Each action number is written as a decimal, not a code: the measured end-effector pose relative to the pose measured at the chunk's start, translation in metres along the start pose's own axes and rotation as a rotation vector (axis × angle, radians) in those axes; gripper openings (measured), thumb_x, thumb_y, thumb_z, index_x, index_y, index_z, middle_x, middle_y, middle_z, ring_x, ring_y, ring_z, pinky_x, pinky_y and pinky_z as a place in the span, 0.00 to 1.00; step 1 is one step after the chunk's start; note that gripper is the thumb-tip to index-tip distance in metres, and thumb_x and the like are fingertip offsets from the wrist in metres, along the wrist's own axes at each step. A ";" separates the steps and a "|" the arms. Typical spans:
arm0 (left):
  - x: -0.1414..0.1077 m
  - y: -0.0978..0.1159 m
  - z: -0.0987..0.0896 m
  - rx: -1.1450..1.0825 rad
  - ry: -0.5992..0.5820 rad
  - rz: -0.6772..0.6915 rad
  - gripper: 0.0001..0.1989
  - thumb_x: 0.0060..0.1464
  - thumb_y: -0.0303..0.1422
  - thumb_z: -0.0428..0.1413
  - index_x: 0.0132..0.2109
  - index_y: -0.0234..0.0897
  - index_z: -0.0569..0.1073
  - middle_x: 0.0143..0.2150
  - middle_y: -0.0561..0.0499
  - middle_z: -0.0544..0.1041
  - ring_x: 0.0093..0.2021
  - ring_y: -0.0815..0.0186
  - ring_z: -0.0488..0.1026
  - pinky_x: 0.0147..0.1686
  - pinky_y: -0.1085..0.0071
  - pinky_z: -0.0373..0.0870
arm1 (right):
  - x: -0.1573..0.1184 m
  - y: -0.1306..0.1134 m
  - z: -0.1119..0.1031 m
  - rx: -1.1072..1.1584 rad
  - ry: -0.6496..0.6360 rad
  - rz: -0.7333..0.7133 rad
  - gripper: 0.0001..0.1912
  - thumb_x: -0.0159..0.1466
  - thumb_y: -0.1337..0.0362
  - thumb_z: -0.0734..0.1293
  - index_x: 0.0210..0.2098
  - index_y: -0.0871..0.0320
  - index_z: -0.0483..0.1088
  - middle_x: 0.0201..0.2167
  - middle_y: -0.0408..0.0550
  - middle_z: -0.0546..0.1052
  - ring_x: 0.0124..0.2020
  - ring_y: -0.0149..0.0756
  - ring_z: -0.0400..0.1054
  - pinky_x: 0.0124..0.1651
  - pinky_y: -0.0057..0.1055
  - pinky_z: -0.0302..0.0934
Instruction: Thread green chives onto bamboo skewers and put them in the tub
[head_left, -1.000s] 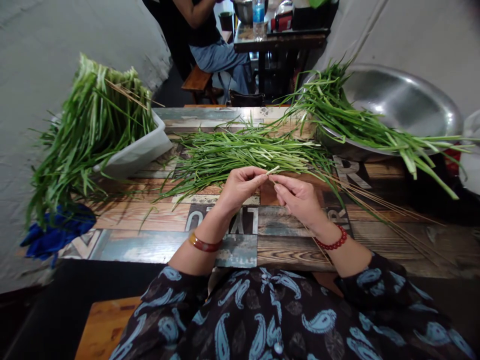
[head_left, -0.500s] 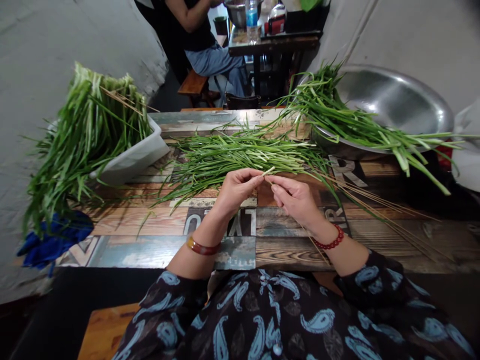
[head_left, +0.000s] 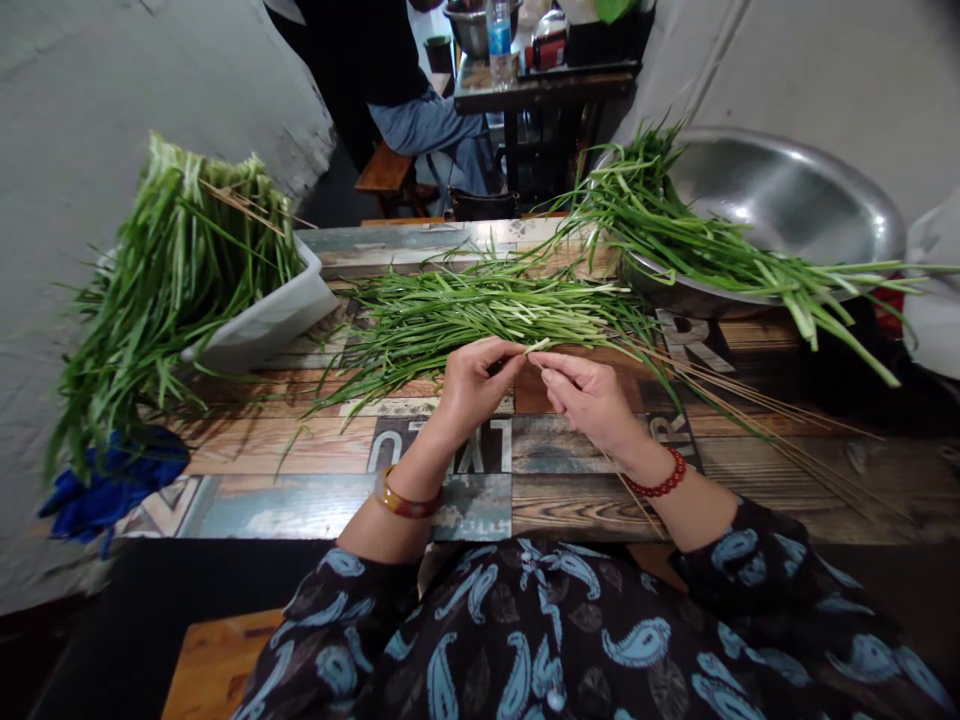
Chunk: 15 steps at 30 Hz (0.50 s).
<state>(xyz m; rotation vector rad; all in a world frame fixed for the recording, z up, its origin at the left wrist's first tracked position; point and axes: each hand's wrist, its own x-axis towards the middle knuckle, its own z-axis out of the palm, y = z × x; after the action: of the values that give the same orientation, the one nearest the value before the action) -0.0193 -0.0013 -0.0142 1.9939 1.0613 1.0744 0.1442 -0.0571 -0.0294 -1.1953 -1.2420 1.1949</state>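
My left hand (head_left: 480, 380) pinches a garlic chive (head_left: 540, 344) by its pale stem end, just in front of the pile. The fingers of my right hand (head_left: 591, 395) are closed round a thin bamboo skewer (head_left: 628, 487), whose lower part runs out beneath the wrist. Both sets of fingertips meet at the stem, where the skewer's tip is too small to make out. Behind them a loose pile of garlic chives (head_left: 480, 305) lies across the table. Several spare skewers (head_left: 757, 395) rest to the right of my right hand.
At left, a white plastic tub (head_left: 262, 325) holds skewered chives (head_left: 202, 230), with a blue cloth (head_left: 116, 480) below. A steel basin (head_left: 810, 190) with more chives draped over it stands at right. Beyond the wooden table (head_left: 285, 500), a person (head_left: 427, 125) sits near another table (head_left: 547, 92).
My hands stay together at the same place; less of the pale stem end shows above the fingertips. The seated person's arm has moved up, mostly out of view.
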 end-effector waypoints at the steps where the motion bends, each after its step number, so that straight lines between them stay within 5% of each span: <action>1: 0.000 0.000 0.000 0.033 0.003 0.020 0.07 0.55 0.33 0.58 0.34 0.37 0.80 0.28 0.50 0.77 0.29 0.68 0.70 0.32 0.73 0.63 | 0.000 0.001 0.000 -0.003 0.001 -0.006 0.19 0.64 0.58 0.64 0.47 0.63 0.76 0.15 0.34 0.64 0.14 0.22 0.53 0.17 0.23 0.48; 15: 0.000 0.003 -0.002 0.107 -0.080 0.108 0.09 0.57 0.33 0.56 0.30 0.36 0.75 0.27 0.51 0.74 0.29 0.68 0.68 0.32 0.73 0.61 | 0.001 0.003 -0.001 -0.020 0.019 -0.026 0.16 0.64 0.51 0.65 0.35 0.60 0.71 0.16 0.36 0.66 0.14 0.22 0.54 0.17 0.22 0.47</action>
<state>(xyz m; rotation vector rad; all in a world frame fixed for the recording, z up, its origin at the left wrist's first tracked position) -0.0203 -0.0019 -0.0106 2.1822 0.9977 1.0019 0.1455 -0.0560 -0.0324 -1.1985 -1.2541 1.1517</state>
